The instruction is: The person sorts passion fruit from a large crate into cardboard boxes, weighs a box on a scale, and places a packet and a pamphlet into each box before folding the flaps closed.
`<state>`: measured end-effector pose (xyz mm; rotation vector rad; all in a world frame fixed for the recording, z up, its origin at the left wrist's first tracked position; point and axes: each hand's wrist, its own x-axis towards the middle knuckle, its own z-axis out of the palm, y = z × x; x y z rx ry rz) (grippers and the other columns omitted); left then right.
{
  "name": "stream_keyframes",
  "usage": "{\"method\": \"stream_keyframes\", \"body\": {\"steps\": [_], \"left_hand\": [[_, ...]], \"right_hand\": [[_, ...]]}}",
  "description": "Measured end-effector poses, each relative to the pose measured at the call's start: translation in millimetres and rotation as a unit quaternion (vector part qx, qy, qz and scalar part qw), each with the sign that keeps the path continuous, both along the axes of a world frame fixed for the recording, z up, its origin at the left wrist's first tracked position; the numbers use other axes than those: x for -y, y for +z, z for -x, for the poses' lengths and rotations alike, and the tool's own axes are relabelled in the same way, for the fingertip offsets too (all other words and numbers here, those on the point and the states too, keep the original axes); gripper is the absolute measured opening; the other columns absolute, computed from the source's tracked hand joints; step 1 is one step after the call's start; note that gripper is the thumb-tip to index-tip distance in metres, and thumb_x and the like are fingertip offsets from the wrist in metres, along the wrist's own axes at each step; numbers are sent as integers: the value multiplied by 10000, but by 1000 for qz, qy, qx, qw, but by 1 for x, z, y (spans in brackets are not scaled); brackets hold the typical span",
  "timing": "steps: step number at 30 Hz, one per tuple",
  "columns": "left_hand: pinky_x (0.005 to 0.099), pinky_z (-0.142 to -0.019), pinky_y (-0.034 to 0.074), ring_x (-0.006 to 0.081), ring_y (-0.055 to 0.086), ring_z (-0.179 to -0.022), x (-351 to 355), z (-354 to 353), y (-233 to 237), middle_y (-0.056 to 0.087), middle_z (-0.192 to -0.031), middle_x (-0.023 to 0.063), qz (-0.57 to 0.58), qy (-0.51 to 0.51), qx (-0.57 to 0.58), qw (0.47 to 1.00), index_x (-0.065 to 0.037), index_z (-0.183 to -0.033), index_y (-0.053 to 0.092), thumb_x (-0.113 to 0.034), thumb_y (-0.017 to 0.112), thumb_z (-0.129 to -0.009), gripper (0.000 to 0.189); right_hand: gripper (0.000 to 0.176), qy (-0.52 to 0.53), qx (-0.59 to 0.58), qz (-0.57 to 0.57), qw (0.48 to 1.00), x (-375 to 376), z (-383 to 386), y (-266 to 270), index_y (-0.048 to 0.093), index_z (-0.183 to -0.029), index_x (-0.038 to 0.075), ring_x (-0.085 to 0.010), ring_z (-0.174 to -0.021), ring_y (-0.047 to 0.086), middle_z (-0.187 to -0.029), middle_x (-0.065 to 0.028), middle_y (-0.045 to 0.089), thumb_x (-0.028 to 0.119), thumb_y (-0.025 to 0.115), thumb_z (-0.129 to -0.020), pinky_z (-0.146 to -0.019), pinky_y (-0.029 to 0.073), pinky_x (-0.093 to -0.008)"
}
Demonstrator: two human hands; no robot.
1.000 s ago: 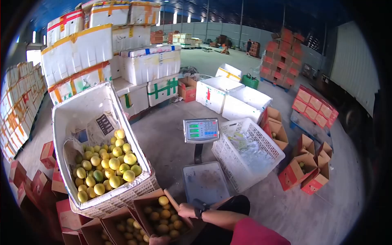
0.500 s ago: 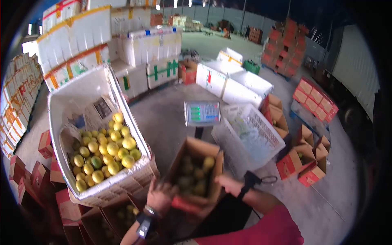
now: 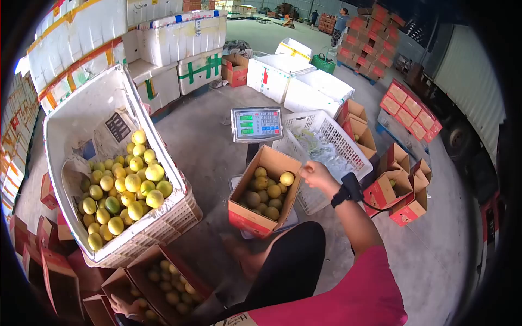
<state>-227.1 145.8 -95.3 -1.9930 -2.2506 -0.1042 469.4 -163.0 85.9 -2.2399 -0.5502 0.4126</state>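
An open carton [image 3: 255, 223] of yellow fruit [image 3: 265, 194] stands on the platform of a digital scale with a lit display [image 3: 256, 124]. My right hand [image 3: 319, 176] is at the carton's upper right corner, fingers pinched at the rim. At the lower left, my left hand [image 3: 126, 306] is partly hidden among several cartons, its fingers bent over the wall of a fruit carton [image 3: 117, 281]. Beside it stands another open carton [image 3: 157, 251] holding round yellow fruit [image 3: 173, 285].
A white foam box [image 3: 57, 136] with yellow fruit rests on a crate at left. A white plastic basket [image 3: 348, 142] with clear bags stands right of the scale. Foam boxes, red cartons [image 3: 387, 190] and a stacked pallet [image 3: 370, 43] surround the floor. A person [image 3: 339, 27] stands far back.
The carton both hands held has come to rest on the scale. My left hand has left it and moved down left to the other cartons. My right hand has moved up along its rim.
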Motion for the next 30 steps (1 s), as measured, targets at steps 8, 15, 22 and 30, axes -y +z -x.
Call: {"method": "stream_keyframes", "body": {"steps": [8, 15, 22, 30], "left_hand": [[422, -885, 428, 339, 476, -1108, 10, 56, -14, 472, -1248, 150, 36, 51, 25, 998, -77, -1244, 443, -234, 778, -516, 817], [428, -847, 441, 343, 496, -1061, -3, 63, 7, 498, -1189, 165, 26, 33, 51, 998, -74, -1162, 490, -236, 774, -547, 696], [434, -810, 454, 347, 516, -1014, 11, 39, 51, 524, -1131, 180, 54, 39, 51, 996, -72, -1079, 537, -238, 771, -579, 577], [440, -820, 465, 360, 573, -911, 24, 56, 82, 630, -909, 159, 138, 74, 45, 987, -114, -1041, 587, -360, 717, -673, 462]], "right_hand": [[534, 158, 197, 307, 917, -88, -23, -83, 562, -1141, 21, -402, -1099, 524, -1272, -219, 496, 377, 644, -752, -950, 405, -481], [493, 153, 157, 513, 830, -90, -62, -179, 497, -1267, 279, -472, -1270, 305, -1405, -143, 335, 506, 504, -829, -963, 229, -728], [501, 280, 228, 546, 756, -96, -63, -146, 450, -1304, 233, -407, -1220, 365, -1301, -120, 437, 396, 520, -835, -968, 306, -586], [430, 302, -123, 277, 904, -103, -26, -98, 591, -1119, 97, -273, -897, 617, -1028, -102, 635, 242, 704, -731, -780, 504, -407]]}}
